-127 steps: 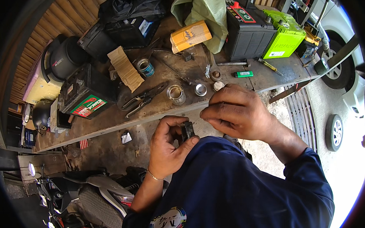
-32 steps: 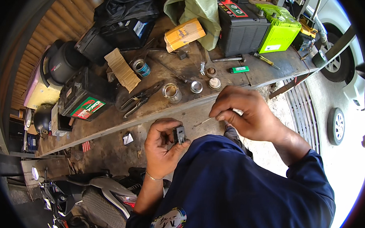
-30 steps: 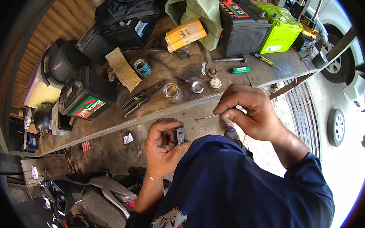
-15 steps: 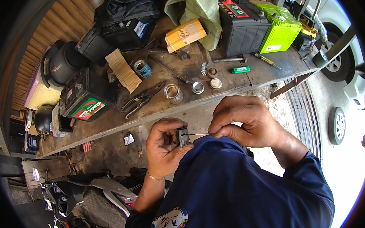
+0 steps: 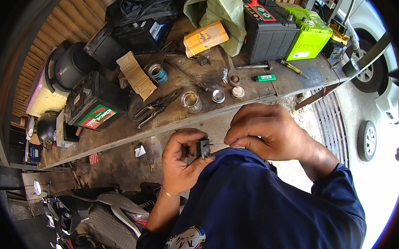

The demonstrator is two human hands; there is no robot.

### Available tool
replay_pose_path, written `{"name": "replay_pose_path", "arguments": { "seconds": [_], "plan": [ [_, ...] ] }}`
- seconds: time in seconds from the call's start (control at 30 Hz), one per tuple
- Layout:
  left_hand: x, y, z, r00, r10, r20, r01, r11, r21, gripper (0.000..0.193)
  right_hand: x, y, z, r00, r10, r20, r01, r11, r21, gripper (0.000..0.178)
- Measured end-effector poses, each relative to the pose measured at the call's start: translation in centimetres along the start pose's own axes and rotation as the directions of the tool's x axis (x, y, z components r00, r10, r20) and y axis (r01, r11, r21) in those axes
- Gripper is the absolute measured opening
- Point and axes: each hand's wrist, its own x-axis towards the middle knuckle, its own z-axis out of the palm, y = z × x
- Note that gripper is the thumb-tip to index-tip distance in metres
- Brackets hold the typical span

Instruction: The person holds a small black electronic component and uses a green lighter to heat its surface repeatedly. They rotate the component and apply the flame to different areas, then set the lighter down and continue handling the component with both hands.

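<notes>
Between the thumb and fingers of my left hand (image 5: 182, 159) is a small dark rectangular block (image 5: 203, 148), held upright in front of my shirt. My right hand (image 5: 267, 132) pinches a thin, wire-like rod (image 5: 217, 144). The rod's dark tip meets the block's right face; whether it enters a hole there I cannot tell. Just beyond my hands, on the workbench (image 5: 261, 90), stand an open glass jar (image 5: 191, 101), a small silver tin (image 5: 218, 96) and a pale-topped round container (image 5: 238, 92). Pliers (image 5: 151, 113) lie left of the jar.
Car batteries line the back, including a lime-green one (image 5: 309, 33) and a black one (image 5: 92, 103) at left. A green lighter (image 5: 264, 78), a hammer (image 5: 253, 66) and an opened can (image 5: 157, 74) lie on the bench. A motorcycle (image 5: 110, 221) stands lower left.
The block and both hands stay close together. My right hand has shifted slightly left, and less of the rod shows between its fingers and the block. The whole view has moved a little.
</notes>
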Motion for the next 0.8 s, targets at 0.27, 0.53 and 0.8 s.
{"name": "replay_pose_path", "arguments": {
  "seconds": [0.27,0.53,0.8],
  "plan": [
    [-0.1,-0.1,0.2,1.0,0.015,-0.005,-0.014,0.99,0.143,0.049,0.0,-0.5,-0.2,0.997,-0.049,0.063,0.066,0.953,-0.295,0.029],
    [-0.2,-0.2,-0.2,1.0,0.008,-0.023,-0.003,0.979,0.204,0.049,-0.2,-0.1,0.2,0.995,-0.012,0.102,0.044,0.949,-0.313,0.028],
    [-0.2,-0.1,-0.3,0.999,0.043,-0.005,-0.041,0.967,0.251,0.048,0.0,1.1,0.2,0.985,0.131,0.111,-0.134,0.991,0.023,0.016]
  ]
}}
